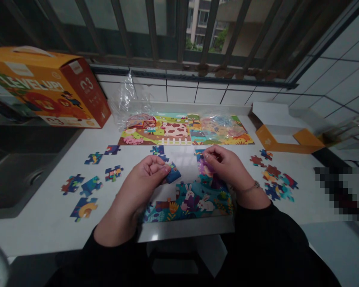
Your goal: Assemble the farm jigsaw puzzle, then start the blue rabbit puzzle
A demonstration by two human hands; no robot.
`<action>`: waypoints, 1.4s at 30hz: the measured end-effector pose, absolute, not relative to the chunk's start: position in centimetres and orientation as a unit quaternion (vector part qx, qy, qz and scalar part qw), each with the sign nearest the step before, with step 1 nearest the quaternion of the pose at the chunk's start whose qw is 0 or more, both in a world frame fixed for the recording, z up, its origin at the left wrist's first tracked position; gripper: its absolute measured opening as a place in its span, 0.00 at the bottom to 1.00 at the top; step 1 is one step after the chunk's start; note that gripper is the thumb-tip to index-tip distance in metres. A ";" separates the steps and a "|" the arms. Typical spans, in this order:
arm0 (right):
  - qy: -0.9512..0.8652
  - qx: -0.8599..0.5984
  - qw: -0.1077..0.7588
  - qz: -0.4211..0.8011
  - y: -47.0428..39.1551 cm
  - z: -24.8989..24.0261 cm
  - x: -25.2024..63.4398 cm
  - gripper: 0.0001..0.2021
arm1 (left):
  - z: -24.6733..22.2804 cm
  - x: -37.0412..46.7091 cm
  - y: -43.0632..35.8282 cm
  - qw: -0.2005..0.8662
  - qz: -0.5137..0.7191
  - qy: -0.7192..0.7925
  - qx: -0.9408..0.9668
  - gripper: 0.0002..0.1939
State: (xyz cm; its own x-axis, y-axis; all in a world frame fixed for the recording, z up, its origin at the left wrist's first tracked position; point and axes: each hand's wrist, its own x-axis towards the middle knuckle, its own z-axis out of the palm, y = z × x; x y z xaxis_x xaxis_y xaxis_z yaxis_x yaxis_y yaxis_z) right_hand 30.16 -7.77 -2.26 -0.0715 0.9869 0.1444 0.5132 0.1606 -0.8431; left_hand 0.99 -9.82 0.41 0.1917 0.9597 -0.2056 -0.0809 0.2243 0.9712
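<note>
My left hand point(148, 175) is closed, pinching a dark blue puzzle piece point(174, 175) between thumb and fingers, to the left of the partly assembled puzzle point(206, 201) with its white rabbits. At the puzzle's upper edge, my right hand point(223, 163) has its fingertips pinched on a purple and blue puzzle piece point(204, 165). Whether that piece is joined to those below it, I cannot tell. Just beyond the left fingers lies a loose blue puzzle piece point(157, 150), near another partly covered one.
Loose pieces lie at left point(91, 185) and in a pile at right point(277, 181). Behind are a farm picture point(175, 129), clear plastic wrapping point(131, 99), an orange puzzle box point(48, 87) and an opened small box point(287, 137). A sink point(14, 171) borders the counter's left side.
</note>
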 end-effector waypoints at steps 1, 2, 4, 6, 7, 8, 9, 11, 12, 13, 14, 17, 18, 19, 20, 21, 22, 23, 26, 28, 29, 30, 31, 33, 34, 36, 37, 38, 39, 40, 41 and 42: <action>-0.658 -0.544 0.372 0.365 -8.0 -2.1 29.8 0.14 | 0.3 1.5 -10.0 0.637 0.425 0.466 0.443 0.26; -0.655 -0.521 0.362 0.410 -8.2 -2.1 29.5 0.15 | 0.2 1.9 -10.1 0.652 0.425 0.456 0.432 0.28; -0.657 -0.482 0.347 0.466 -8.5 -2.0 28.9 0.16 | 0.2 2.3 -10.2 0.673 0.416 0.440 0.426 0.31; -0.663 -0.458 0.337 0.486 -8.6 -2.0 28.4 0.17 | 0.2 2.3 -10.3 0.684 0.405 0.430 0.430 0.31; -0.666 -0.452 0.332 0.492 -8.7 -2.1 28.3 0.17 | 0.2 2.3 -10.3 0.684 0.402 0.427 0.433 0.30; -0.669 -0.450 0.325 0.495 -8.7 -2.1 28.2 0.17 | 0.2 2.3 -10.2 0.682 0.403 0.426 0.436 0.30; -0.673 -0.450 0.315 0.495 -8.7 -2.2 28.1 0.17 | 0.1 2.3 -10.2 0.677 0.407 0.426 0.441 0.29; -0.687 -0.449 0.293 0.491 -8.7 -2.2 27.9 0.17 | 0.0 2.4 -10.3 0.658 0.411 0.431 0.460 0.28; -0.694 -0.444 0.284 0.491 -8.8 -2.2 27.8 0.17 | -0.1 2.5 -10.3 0.646 0.406 0.437 0.475 0.28; -0.701 -0.435 0.277 0.493 -8.8 -2.2 27.8 0.17 | -0.1 2.6 -10.3 0.633 0.393 0.446 0.495 0.27; -0.707 -0.424 0.273 0.495 -8.8 -2.2 27.7 0.16 | -0.2 2.6 -10.4 0.616 0.373 0.459 0.519 0.25; -0.720 -0.406 0.266 0.497 -8.9 -2.1 27.5 0.13 | -0.4 2.9 -10.7 0.552 0.303 0.498 0.596 0.18; -0.720 -0.408 0.267 0.494 -8.9 -2.1 27.4 0.12 | -0.4 3.0 -10.8 0.534 0.289 0.502 0.615 0.15; -0.719 -0.412 0.270 0.490 -8.9 -2.1 27.3 0.11 | -0.4 3.1 -10.8 0.520 0.282 0.502 0.630 0.13; -0.716 -0.417 0.273 0.489 -8.9 -2.1 27.2 0.10 | -0.4 3.2 -10.9 0.511 0.280 0.498 0.642 0.13; -0.709 -0.424 0.276 0.492 -8.9 -2.1 27.1 0.10 | -0.4 3.3 -10.9 0.504 0.281 0.492 0.652 0.14; -0.697 -0.431 0.282 0.499 -8.9 -2.1 27.1 0.10 | -0.5 3.4 -10.9 0.499 0.282 0.484 0.661 0.15; -0.678 -0.442 0.291 0.510 -8.8 -2.2 27.2 0.10 | -0.5 3.4 -11.0 0.495 0.281 0.477 0.670 0.17; -0.603 -0.512 0.353 0.500 -8.1 -2.4 28.4 0.11 | -0.9 3.4 -10.9 0.466 0.268 0.463 0.705 0.20; -0.588 -0.586 0.397 0.392 -7.3 -2.8 29.9 0.12 | -1.3 3.3 -10.6 0.401 0.245 0.463 0.751 0.18; -0.593 -0.620 0.407 0.314 -6.9 -3.0 30.6 0.13 | -1.6 3.2 -10.5 0.361 0.227 0.459 0.780 0.16; -0.599 -0.646 0.407 0.239 -6.5 -3.4 31.4 0.14 | -1.8 3.1 -10.4 0.322 0.207 0.447 0.808 0.13; -0.604 -0.663 0.402 0.182 -6.0 -3.8 32.0 0.14 | -2.1 3.1 -10.2 0.291 0.186 0.430 0.834 0.10; -0.610 -0.678 0.385 0.139 -5.3 -4.6 32.8 0.16 | -2.5 3.1 -10.0 0.253 0.154 0.393 0.871 0.08; -0.613 -0.680 0.377 0.143 -5.1 -4.9 33.0 0.16 | -2.7 3.1 -10.0 0.240 0.144 0.381 0.881 0.07; -0.622 -0.679 0.358 0.153 -4.7 -5.5 33.0 0.16 | -2.8 3.2 -10.1 0.227 0.128 0.372 0.891 0.08; -0.627 -0.680 0.348 0.153 -4.6 -5.7 33.0 0.16 | -2.7 3.2 -10.1 0.225 0.121 0.373 0.892 0.08; -0.631 -0.682 0.338 0.148 -4.6 -5.8 32.9 0.16 | -2.7 3.3 -10.2 0.225 0.116 0.375 0.892 0.07; -0.635 -0.684 0.329 0.144 -4.6 -5.8 32.9 0.16 | -2.6 3.4 -10.2 0.228 0.113 0.376 0.891 0.07; -0.639 -0.685 0.320 0.140 -4.6 -5.8 32.9 0.16 | -2.5 3.4 -10.2 0.231 0.110 0.375 0.891 0.07; -0.643 -0.686 0.312 0.136 -4.6 -5.8 32.9 0.16 | -2.5 3.4 -10.2 0.232 0.109 0.375 0.891 0.07; -0.650 -0.684 0.303 0.132 -4.6 -5.8 32.9 0.16 | -2.5 3.4 -10.2 0.233 0.109 0.375 0.891 0.07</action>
